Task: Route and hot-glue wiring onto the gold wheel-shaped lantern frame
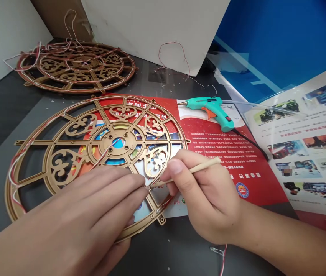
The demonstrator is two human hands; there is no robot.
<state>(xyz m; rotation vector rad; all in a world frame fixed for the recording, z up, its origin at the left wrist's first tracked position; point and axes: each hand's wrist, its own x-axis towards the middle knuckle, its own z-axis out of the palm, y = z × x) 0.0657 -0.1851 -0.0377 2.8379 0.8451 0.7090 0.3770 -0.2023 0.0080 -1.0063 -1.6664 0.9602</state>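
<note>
White panels (pixel 151 30) back a dark tabletop (pixel 177 249), where a person bends both hands to a round gold frame (pixel 105 142) lying at center-left, partly over a red printed sheet (pixel 214 161). The left hand (pixel 94 214) is clamped on the near rim, fingers laid across the top and part of the hand showing beneath. Just beside its fingertips, the right hand (pixel 206 188) pinches a pale stick (pixel 204 165) between thumb and fingers, its working end at a lower spoke; exactly what the tip touches is too small to tell. Red and white wire (pixel 99 159) runs from the hub toward the left hand, and more lines the rim. Behind, a second gold frame (pixel 84 63) lies draped in wires. At right, a teal glue gun (pixel 219 109) rests on the red sheet near a photo-covered leaflet (pixel 312 165).
</note>
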